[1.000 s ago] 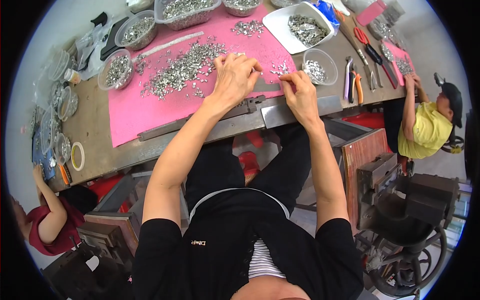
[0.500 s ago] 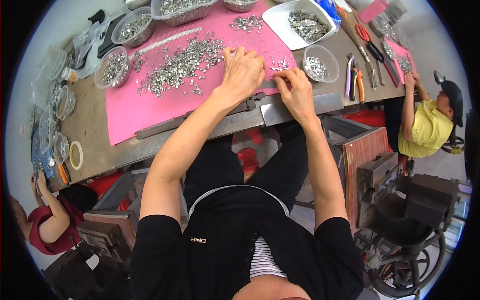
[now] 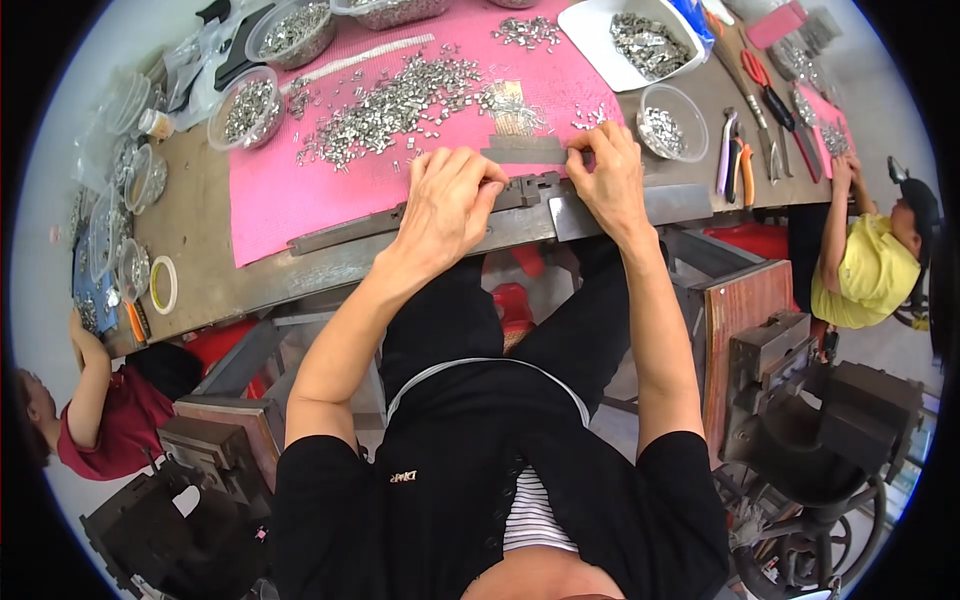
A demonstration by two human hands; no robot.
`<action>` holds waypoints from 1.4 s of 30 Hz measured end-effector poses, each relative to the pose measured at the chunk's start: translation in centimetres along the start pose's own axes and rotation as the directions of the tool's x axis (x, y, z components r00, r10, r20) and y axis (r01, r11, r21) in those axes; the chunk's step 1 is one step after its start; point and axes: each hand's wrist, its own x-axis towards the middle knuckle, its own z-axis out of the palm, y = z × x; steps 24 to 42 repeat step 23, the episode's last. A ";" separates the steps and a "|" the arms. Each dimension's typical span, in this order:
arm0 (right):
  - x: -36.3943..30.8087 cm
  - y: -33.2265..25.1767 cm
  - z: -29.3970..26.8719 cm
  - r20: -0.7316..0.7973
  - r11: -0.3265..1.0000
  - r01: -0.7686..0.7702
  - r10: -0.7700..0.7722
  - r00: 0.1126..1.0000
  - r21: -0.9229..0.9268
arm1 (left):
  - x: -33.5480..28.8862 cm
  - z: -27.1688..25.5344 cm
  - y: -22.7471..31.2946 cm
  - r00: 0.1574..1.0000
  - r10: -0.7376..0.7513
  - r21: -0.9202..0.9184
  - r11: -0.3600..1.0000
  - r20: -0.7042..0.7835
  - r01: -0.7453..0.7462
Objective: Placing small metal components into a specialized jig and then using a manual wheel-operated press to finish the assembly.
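My left hand (image 3: 450, 205) is closed, thumb against fingertips, at the left end of a dark metal fixture (image 3: 530, 190) on the bench's front edge. What it pinches is too small to make out. My right hand (image 3: 610, 178) is also closed in a pinch, its fingertips at the right end of a flat grey metal bar (image 3: 525, 156); whether they grip the bar or a small part is unclear. Behind the bar stands a row of thin, brownish strips (image 3: 512, 110). Many small silver metal pieces (image 3: 390, 105) lie heaped on the pink mat (image 3: 265, 200).
Clear tubs of metal pieces stand at left (image 3: 246, 110) and right (image 3: 672, 125), beside a white tray (image 3: 640, 45). Pliers (image 3: 735, 160) and red-handled scissors (image 3: 757, 75) lie at right. Co-workers sit at far right (image 3: 870, 265) and far left (image 3: 110, 420).
My left hand has come back from the far pieces to the fixture, uncovering the grey bar and strips. My right hand stays by the bar's right end. The whole view has shifted slightly.
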 end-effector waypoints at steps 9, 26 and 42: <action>-0.9 -5.1 -0.2 0.007 0.940 0.185 -0.195 0.981 0.288 | -0.7 0.0 0.1 0.996 0.070 0.093 0.994 -0.060 -0.064; -2.0 -3.8 0.1 0.039 0.884 -0.049 0.035 0.999 0.464 | -0.8 1.2 0.6 0.994 -0.018 0.047 0.999 -0.103 0.023; -2.0 -3.8 0.1 0.039 0.884 -0.049 0.035 0.999 0.464 | -0.8 1.2 0.6 0.994 -0.018 0.047 0.999 -0.103 0.023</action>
